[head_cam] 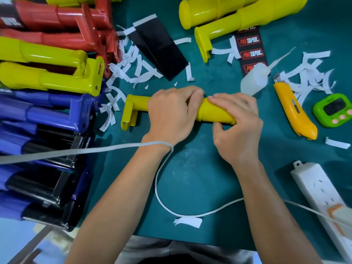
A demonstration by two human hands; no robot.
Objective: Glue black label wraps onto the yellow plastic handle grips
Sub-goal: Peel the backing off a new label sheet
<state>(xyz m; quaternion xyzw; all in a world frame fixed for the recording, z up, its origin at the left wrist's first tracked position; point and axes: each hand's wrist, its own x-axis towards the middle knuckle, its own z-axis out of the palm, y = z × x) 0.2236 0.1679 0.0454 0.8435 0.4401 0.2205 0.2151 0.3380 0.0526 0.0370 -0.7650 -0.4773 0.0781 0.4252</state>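
- Lying across the middle of the frame on the green desk (190,168), a yellow grip (215,113) points its bracket end left and its thick end right.
- The left hand (171,115) is curled over the grip's middle, fingers wrapped across the top. What lies under them is hidden.
- The right hand (236,126) is clamped on the thick end, fingers on top and thumb below. Its fingertips are just beside those of the left hand.
- Blank black labels (162,52) lie overlapped in the upper centre.
- A printed strip (250,52) reading PRO TAPER lies at upper right, its lower end under a glue bottle (253,79) on its side.
- A yellow knife (294,111) lies right of the bottle, and a green timer (333,111) sits near the right edge.
- White scraps (133,67) litter the desk on both sides of the labels.
- Spare grips (228,12) in yellow lie at the upper right.
- Stacked grips (47,73) in red, yellow and blue fill the left edge, the lower blue ones banded in black.
- A white cable (162,187) crosses the left wrist and loops toward the power strip (320,191) at the lower right.
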